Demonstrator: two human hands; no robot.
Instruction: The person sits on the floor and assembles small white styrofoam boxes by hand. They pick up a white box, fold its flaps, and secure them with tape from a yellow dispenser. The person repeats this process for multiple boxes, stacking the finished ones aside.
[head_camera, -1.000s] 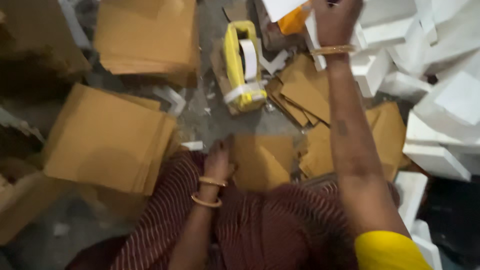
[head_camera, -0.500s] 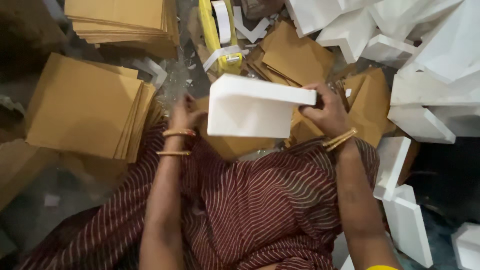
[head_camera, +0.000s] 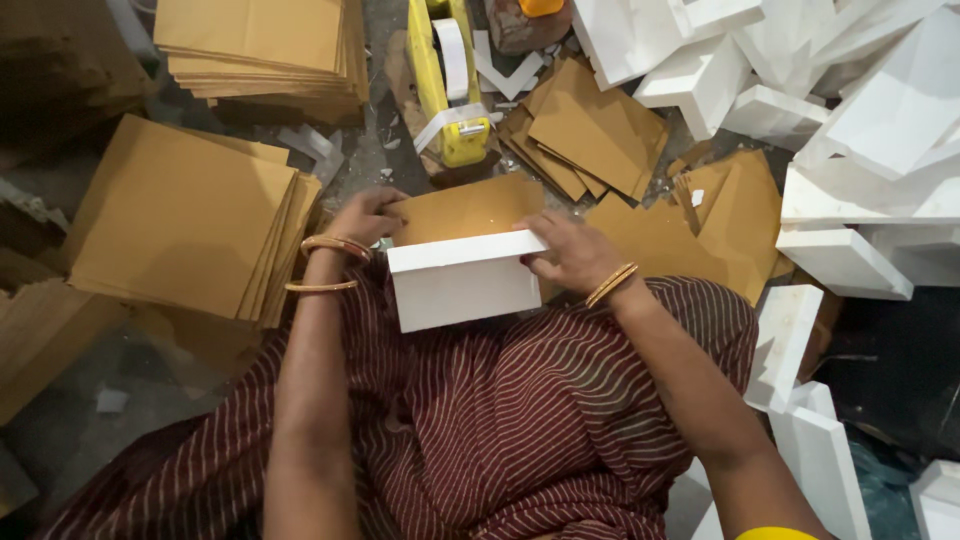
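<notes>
A white foam block (head_camera: 465, 283) stands on edge over my lap, against a brown cardboard sheet (head_camera: 470, 207) behind it. My right hand (head_camera: 565, 252) grips the block's right end, fingers curled on its top edge. My left hand (head_camera: 365, 215) rests on the left edge of the cardboard sheet, just beside the block's upper left corner. Both wrists wear bangles. My lap is covered by dark red striped cloth (head_camera: 500, 420).
Stacks of brown cardboard sheets (head_camera: 190, 225) lie left and at the top left (head_camera: 265, 45). A yellow tape dispenser (head_camera: 445, 80) lies ahead. Loose cardboard pieces (head_camera: 600, 130) lie beyond it. White foam blocks (head_camera: 870, 140) pile up on the right and by my right knee (head_camera: 815, 440).
My right hand reached far ahead, took a white foam block and brought it back to my lap. The block now stands lower and closer, on edge against the cardboard sheet.
</notes>
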